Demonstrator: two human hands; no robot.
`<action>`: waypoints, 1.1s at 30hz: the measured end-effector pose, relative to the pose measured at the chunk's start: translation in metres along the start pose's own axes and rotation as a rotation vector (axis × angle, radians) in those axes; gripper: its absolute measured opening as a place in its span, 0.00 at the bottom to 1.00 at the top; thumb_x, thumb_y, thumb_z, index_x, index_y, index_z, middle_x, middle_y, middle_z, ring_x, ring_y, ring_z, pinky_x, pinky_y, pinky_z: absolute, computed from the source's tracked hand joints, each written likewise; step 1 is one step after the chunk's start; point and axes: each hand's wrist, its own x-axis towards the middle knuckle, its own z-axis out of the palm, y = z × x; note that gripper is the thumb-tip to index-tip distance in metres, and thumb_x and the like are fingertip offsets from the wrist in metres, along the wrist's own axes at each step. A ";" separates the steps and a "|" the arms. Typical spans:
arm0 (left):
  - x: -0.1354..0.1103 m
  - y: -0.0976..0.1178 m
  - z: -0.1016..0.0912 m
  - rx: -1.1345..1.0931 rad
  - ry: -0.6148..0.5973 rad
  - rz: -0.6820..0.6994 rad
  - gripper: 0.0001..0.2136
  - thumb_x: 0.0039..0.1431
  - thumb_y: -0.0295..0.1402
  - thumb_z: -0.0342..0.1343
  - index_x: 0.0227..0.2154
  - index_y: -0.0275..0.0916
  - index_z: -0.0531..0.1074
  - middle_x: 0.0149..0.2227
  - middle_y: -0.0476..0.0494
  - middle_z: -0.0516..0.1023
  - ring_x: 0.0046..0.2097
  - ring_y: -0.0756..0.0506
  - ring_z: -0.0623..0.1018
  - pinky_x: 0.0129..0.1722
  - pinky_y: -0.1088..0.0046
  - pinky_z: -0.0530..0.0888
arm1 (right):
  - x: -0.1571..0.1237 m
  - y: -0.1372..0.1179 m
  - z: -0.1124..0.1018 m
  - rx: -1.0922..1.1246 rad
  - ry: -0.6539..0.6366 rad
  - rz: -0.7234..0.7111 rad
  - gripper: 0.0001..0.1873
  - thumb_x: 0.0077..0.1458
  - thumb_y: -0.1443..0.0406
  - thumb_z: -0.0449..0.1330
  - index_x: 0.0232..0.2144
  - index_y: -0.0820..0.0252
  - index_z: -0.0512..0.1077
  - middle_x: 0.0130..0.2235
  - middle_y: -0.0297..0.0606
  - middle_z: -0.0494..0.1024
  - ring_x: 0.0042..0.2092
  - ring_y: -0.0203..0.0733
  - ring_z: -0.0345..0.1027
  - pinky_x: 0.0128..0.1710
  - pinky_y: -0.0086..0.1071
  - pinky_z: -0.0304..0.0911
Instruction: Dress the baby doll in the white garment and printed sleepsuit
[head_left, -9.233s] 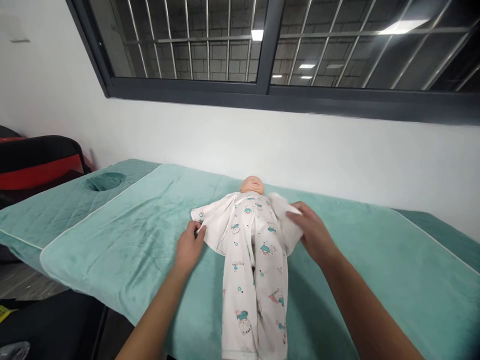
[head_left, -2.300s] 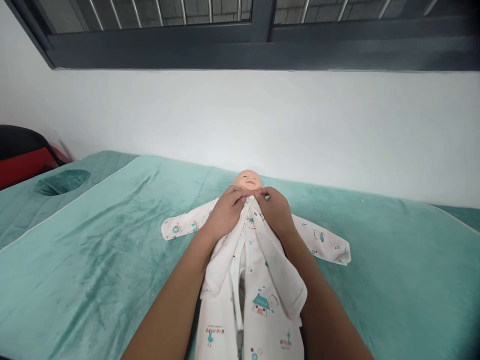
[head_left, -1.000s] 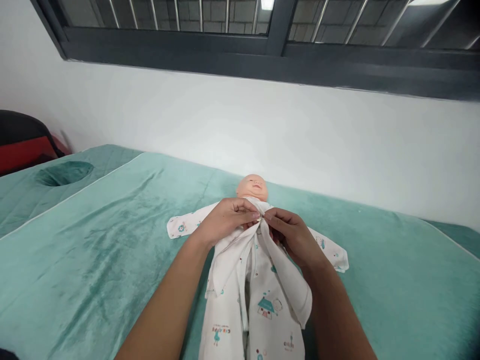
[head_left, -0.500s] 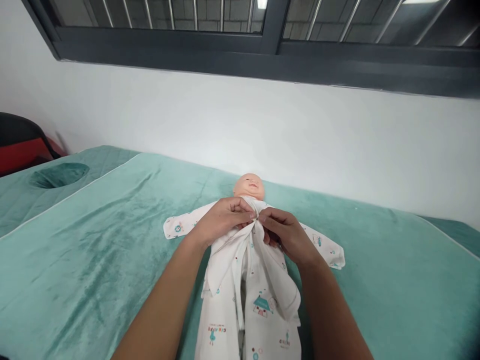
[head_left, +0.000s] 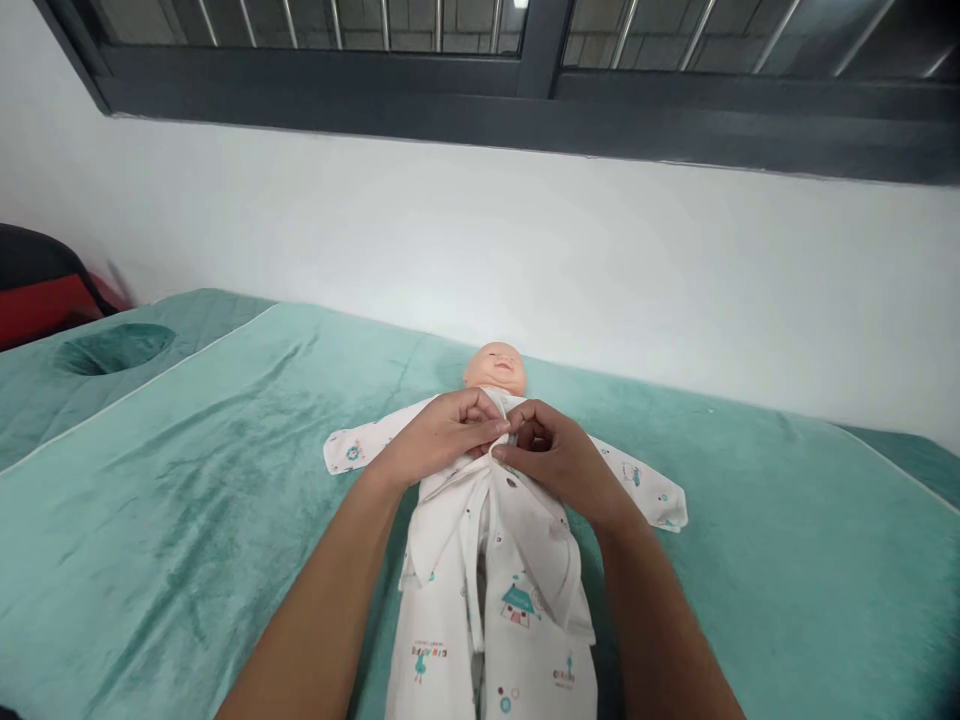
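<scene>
A baby doll (head_left: 495, 368) lies on its back, dressed in a white printed baby outfit (head_left: 450, 610) with both sleeves spread sideways. My left hand (head_left: 455, 432) pinches the edge of the front opening at the chest. Opposite it, my right hand (head_left: 551, 450) grips the other edge between thumb and fingers, close to the left fingertips. Below the hands the front flaps hang apart, and the legs of the outfit reach toward me. Whatever fastener sits between my fingertips is too small to make out.
The doll rests on a green padded bed cover (head_left: 225, 480) with a round hole (head_left: 116, 348) at the far left. A white wall (head_left: 480, 240) and a dark window frame (head_left: 337, 95) stand behind. A black and red object (head_left: 45, 290) is at the left edge.
My right hand has shifted slightly left and its thumb now lies lower on the cloth. The right front flap has dropped flatter. The left hand keeps its pinch.
</scene>
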 end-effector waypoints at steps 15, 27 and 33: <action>0.003 -0.007 0.005 -0.109 0.055 0.051 0.05 0.50 0.28 0.53 0.32 0.39 0.66 0.25 0.54 0.65 0.25 0.55 0.64 0.25 0.79 0.62 | 0.006 0.011 -0.001 0.045 0.005 -0.053 0.16 0.46 0.57 0.68 0.33 0.56 0.67 0.27 0.26 0.59 0.29 0.33 0.54 0.30 0.29 0.50; 0.006 -0.012 0.002 -0.131 0.015 0.040 0.07 0.54 0.35 0.58 0.35 0.39 0.69 0.25 0.53 0.68 0.27 0.53 0.68 0.28 0.78 0.67 | 0.008 0.014 -0.005 0.104 -0.045 -0.100 0.11 0.56 0.56 0.59 0.31 0.58 0.70 0.29 0.30 0.66 0.31 0.34 0.56 0.32 0.30 0.51; 0.004 -0.008 -0.001 -0.082 0.012 0.010 0.10 0.54 0.39 0.60 0.35 0.38 0.70 0.26 0.52 0.69 0.27 0.52 0.70 0.28 0.77 0.68 | 0.009 0.015 -0.004 0.100 -0.031 -0.073 0.12 0.53 0.55 0.62 0.31 0.57 0.71 0.28 0.29 0.67 0.30 0.34 0.56 0.32 0.30 0.52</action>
